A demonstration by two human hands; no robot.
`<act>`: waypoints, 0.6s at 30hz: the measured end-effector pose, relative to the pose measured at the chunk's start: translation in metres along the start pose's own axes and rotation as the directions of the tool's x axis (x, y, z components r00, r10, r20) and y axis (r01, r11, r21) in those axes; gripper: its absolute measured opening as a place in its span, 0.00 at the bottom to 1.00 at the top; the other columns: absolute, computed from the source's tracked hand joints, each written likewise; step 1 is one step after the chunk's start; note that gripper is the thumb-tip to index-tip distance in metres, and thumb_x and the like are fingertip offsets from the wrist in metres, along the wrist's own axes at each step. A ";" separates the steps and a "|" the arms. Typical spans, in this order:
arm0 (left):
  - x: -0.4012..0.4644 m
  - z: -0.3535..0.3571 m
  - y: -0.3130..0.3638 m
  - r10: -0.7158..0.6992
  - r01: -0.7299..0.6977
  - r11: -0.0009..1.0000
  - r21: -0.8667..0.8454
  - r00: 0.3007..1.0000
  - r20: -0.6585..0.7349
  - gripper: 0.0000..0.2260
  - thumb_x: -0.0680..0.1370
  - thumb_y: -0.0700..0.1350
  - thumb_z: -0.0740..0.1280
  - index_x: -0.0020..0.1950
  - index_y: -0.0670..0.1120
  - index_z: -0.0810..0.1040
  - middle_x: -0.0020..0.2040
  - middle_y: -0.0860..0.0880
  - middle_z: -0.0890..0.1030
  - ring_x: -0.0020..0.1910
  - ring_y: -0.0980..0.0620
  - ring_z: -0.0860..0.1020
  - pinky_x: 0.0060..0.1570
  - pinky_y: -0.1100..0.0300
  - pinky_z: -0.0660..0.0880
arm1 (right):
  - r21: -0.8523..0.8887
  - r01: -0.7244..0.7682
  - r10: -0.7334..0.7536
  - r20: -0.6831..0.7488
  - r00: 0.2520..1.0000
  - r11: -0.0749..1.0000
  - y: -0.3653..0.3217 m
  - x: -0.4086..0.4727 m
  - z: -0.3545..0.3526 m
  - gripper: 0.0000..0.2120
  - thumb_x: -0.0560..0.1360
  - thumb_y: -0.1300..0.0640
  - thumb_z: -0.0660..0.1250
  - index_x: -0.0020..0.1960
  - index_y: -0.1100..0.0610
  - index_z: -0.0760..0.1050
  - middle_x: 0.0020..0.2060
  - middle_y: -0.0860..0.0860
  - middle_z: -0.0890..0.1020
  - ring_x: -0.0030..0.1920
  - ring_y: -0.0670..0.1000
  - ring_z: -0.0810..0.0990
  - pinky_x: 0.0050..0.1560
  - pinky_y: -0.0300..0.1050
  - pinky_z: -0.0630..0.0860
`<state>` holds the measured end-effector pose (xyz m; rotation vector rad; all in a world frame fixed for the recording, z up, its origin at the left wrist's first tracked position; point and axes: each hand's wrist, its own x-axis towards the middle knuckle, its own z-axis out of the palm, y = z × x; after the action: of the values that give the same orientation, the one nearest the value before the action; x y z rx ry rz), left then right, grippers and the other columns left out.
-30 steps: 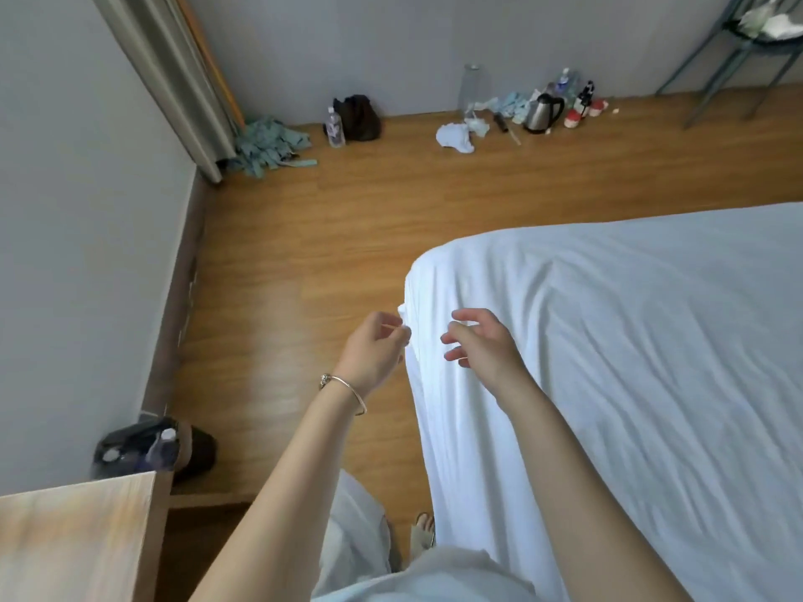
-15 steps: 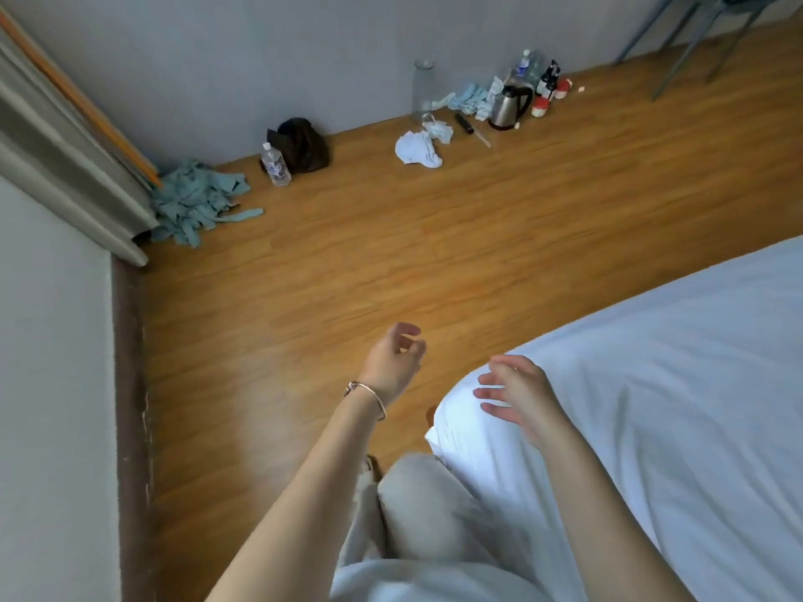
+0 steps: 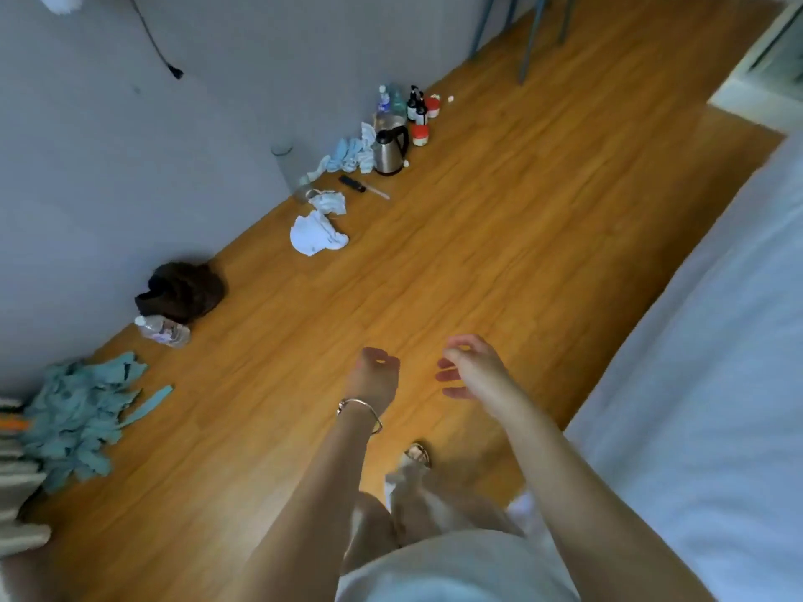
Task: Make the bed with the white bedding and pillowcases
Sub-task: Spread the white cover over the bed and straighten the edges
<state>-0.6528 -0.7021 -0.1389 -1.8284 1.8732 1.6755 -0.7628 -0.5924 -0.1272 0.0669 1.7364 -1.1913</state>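
Since a second ago both hands have come off the corner of the bed (image 3: 712, 384) and now hang over bare wooden floor (image 3: 499, 262), and the view has swung away from the mattress toward the wall. The left hand (image 3: 377, 375), with a thin bangle (image 3: 360, 411) at the wrist, is loosely curled with nothing in it; the right hand (image 3: 471, 369) is relaxed, fingers slightly spread, also empty. Neither touches the bedding.

The white sheet lies smooth over the bed along the right edge of the view, its side hanging down toward the floor, which suggests that this corner is finished and the person is stepping off to fetch the next piece. One sandalled foot (image 3: 415, 456) shows below the arms, pointing away from the bed.

Along the wall sits what looks like cleared-out clutter: a steel kettle (image 3: 391, 149), small bottles (image 3: 415, 107), a white crumpled cloth (image 3: 317, 234), a dark bag (image 3: 182, 291), a lying water bottle (image 3: 163, 330) and a heap of teal rags (image 3: 78, 417). No pillowcases are in view.
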 end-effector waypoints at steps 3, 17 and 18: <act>0.059 0.029 0.090 -0.020 0.021 1.000 -0.002 0.988 0.152 0.06 0.80 0.44 0.60 0.54 0.44 0.74 0.41 0.47 0.78 0.34 0.50 0.76 0.36 0.58 0.75 | 0.062 0.065 -0.056 -0.133 0.989 0.996 -0.067 0.048 -0.042 0.04 0.79 0.59 0.63 0.53 0.55 0.75 0.41 0.54 0.80 0.32 0.49 0.79 0.35 0.45 0.76; 0.241 0.284 0.462 0.180 -0.498 0.819 0.286 0.695 0.696 0.05 0.78 0.44 0.60 0.46 0.47 0.74 0.36 0.51 0.78 0.32 0.52 0.74 0.31 0.65 0.70 | 0.278 0.063 0.121 -0.599 0.792 0.959 -0.301 0.258 -0.275 0.07 0.81 0.56 0.60 0.47 0.57 0.75 0.38 0.52 0.81 0.37 0.51 0.80 0.41 0.47 0.75; 0.245 0.301 0.487 0.181 -0.510 0.815 0.274 0.675 0.715 0.04 0.78 0.44 0.60 0.46 0.48 0.74 0.38 0.51 0.79 0.34 0.52 0.75 0.34 0.63 0.70 | 0.297 0.050 0.145 -0.599 0.788 0.954 -0.315 0.266 -0.295 0.06 0.81 0.56 0.60 0.48 0.56 0.74 0.39 0.52 0.81 0.38 0.51 0.79 0.41 0.46 0.75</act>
<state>-1.2671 -0.8027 -0.1182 -0.5657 2.0802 1.4838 -1.2652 -0.6577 -0.1011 0.7620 2.0685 -1.4926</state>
